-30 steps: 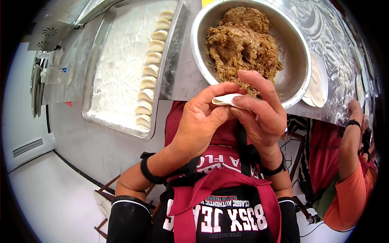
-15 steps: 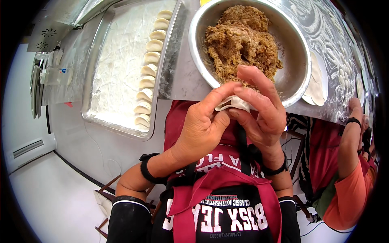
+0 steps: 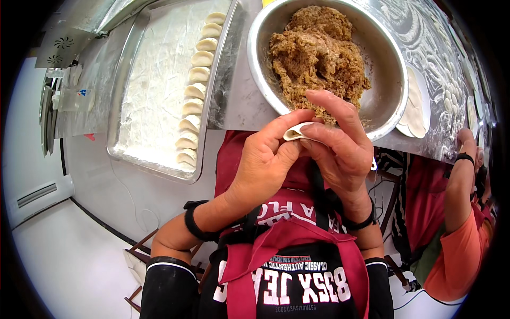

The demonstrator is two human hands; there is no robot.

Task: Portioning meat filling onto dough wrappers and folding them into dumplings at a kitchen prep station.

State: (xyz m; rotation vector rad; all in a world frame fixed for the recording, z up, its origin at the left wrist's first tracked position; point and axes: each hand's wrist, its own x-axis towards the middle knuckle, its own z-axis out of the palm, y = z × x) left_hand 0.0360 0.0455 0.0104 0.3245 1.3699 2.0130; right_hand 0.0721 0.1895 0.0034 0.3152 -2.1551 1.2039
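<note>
Between my two hands is a small white dumpling [image 3: 298,131], folded over, with a gap at its left end. My left hand [image 3: 268,154] holds its left side between thumb and index finger. On the right side, my right hand [image 3: 342,149] pinches the dough edge with thumb and fingers, the index finger raised above it. Just beyond the hands stands a large metal bowl [image 3: 390,69] with a mound of brown minced filling [image 3: 319,53]. To the left, a floured metal tray [image 3: 154,80] has a row of folded dumplings [image 3: 192,107] along its right side.
At the right of the bowl, flat dough wrappers [image 3: 416,109] lie stacked on a white plate. Dough pieces [image 3: 451,95] and flour cover the steel table [image 3: 435,48] farther right. A co-worker's arm [image 3: 461,181] reaches the table there. A wooden stool [image 3: 139,255] stands below left.
The wrapper's opening has narrowed, and its edges now lie closer together. My right fingers have shifted slightly left over the dough.
</note>
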